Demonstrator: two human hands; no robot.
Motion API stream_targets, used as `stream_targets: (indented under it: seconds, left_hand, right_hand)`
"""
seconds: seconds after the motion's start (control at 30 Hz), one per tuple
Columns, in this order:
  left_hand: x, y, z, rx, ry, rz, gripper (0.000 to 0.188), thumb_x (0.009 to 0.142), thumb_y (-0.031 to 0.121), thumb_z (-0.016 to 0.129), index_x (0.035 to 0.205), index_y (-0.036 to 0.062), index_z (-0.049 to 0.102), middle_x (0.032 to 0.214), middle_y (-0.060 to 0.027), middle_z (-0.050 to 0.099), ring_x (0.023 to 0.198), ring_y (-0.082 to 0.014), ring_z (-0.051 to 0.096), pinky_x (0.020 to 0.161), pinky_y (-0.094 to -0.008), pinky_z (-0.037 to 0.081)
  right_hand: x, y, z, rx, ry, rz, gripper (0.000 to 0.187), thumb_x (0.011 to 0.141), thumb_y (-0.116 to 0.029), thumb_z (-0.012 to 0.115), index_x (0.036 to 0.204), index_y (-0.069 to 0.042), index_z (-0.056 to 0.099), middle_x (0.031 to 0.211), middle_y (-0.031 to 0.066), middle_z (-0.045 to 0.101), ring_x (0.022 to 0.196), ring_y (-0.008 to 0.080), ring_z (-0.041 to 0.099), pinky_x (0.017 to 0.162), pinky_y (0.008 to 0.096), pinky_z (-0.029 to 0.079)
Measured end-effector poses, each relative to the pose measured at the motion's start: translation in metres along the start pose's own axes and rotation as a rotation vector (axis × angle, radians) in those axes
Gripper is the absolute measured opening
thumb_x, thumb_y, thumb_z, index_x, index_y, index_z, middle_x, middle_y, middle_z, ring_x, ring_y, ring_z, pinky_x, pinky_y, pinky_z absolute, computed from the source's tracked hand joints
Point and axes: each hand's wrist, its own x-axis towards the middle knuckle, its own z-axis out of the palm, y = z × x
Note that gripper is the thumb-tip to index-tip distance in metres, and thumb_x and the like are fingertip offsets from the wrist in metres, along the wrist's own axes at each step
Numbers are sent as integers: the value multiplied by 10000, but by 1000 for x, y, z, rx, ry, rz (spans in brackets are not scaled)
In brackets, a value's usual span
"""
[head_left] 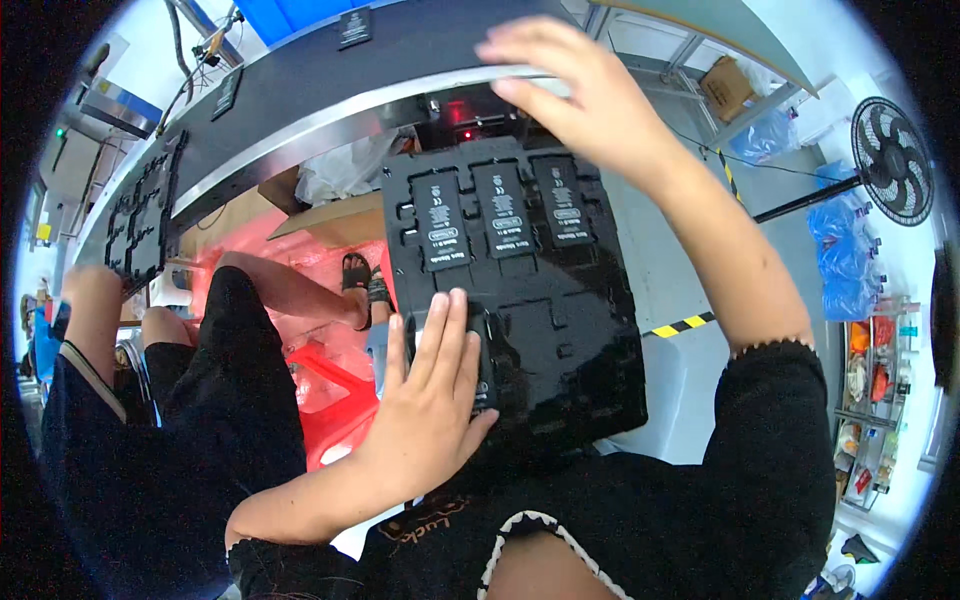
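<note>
"Three flat battery packs (500, 212), black with pale print, sit in a row. In what?"

"A glossy moulded plastic tray (580, 380), ribbed and recessed, near the centre of the view; the row runs from its eleven to one o'clock."

"And the arms?"

"The left forearm (320, 500) enters from between seven and eight. The right forearm (735, 235) climbs from four, slanting up toward the tray's far edge."

"How do the hands stand?"

"The left hand (428, 385), at the tray's eight o'clock, lies palm down, fingers straight and only slightly parted, thumb out to the side. It partly covers a dark, printed pack (484, 388); whether it grips that, I can't tell. The right hand (590, 90) is raised at the tray's twelve, thumb and fingers apart, pointing toward ten, nothing visible between them."

"Beyond?"

"At eleven, a smooth, dark conveyor belt (300, 75) with a shiny metal rail (290, 140)."
</note>
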Motion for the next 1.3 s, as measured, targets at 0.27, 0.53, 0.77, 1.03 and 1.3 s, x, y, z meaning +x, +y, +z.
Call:
stream_targets:
  seconds: [0.27, 0.53, 0.77, 1.03, 1.3]
  left_hand:
    - [149, -212, -101, 142, 968, 160, 381, 821, 72, 602, 1200, 107, 618, 1402, -161, 454, 1315, -340, 407, 1094, -448, 318]
    - [238, -359, -157, -45, 41, -315, 991, 594, 175, 713, 1486, 327, 308, 1398, -216, 428, 1288, -356, 396, 1079, -425, 322]
    - [257, -356, -159, 61, 82, -240, 911, 625, 287, 759, 1448, 133, 398, 1244, -186, 590, 1134, -270, 561, 985, -348, 423]
    - [164, -150, -106, 79, 441, 249, 831, 635, 247, 771, 1385, 66, 465, 1330, -164, 509, 1257, -306, 471, 1064, -381, 351]
    - [32, 14, 7, 20, 4, 189, 847, 669, 324, 776, 1370, 3, 426, 1399, -176, 415, 1278, -380, 401, 1067, -494, 297]
  right_hand:
    - [165, 120, 80, -195, -536, 291, 1054, 633, -377, 814, 1466, -25, 273, 1498, 261, 270, 1393, 372, 273, 1144, 403, 266]
    - [191, 157, 59, -211, -1052, 566, 602, 581, -333, 849, 1080, -56, 657, 1140, 182, 627, 1069, 321, 585, 860, 429, 495]
    - [111, 97, 16, -588, -278, 33, 793, 588, -327, 749, 1169, 139, 477, 1094, 261, 499, 1077, 375, 500, 934, 422, 444]
    - [-69, -32, -70, -302, -327, 112, 733, 670, -278, 781, 1305, -43, 501, 1236, 179, 532, 1168, 343, 511, 993, 417, 409]
    - [-190, -124, -63, -26, -639, 301, 786, 718, -358, 754, 1398, -129, 433, 1508, 124, 320, 1411, 322, 262, 1105, 546, 256]
